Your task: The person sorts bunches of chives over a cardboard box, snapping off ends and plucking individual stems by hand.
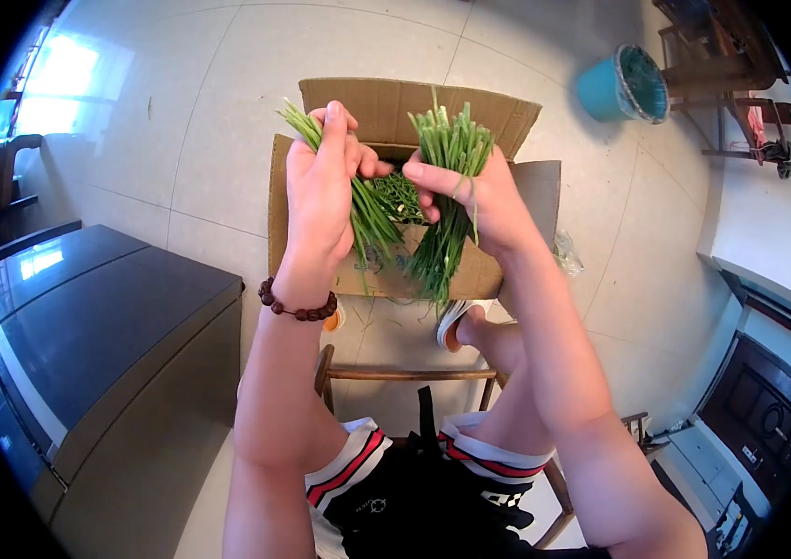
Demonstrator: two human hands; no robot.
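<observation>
In my left hand [325, 177], a thinner bunch of long green vegetable stalks [372, 224] is gripped, its pale cut ends poking out past the thumb. My right hand [479, 191] is closed around a thicker bunch of the same stalks [442, 238], cut ends upward and darker tips hanging down. Both hands are raised above an open cardboard box [526, 177]. More green stalks [395, 194] lie inside the box, partly hidden by the hands. The two bunches are apart, side by side.
The box's flaps are folded outward, and a clear plastic bag [567, 253] lies by its right side. A blue bucket [600, 91] with a plastic liner stands at the back right. A dark cabinet [107, 317] is on the left, and a wooden stool [405, 374] is near my legs.
</observation>
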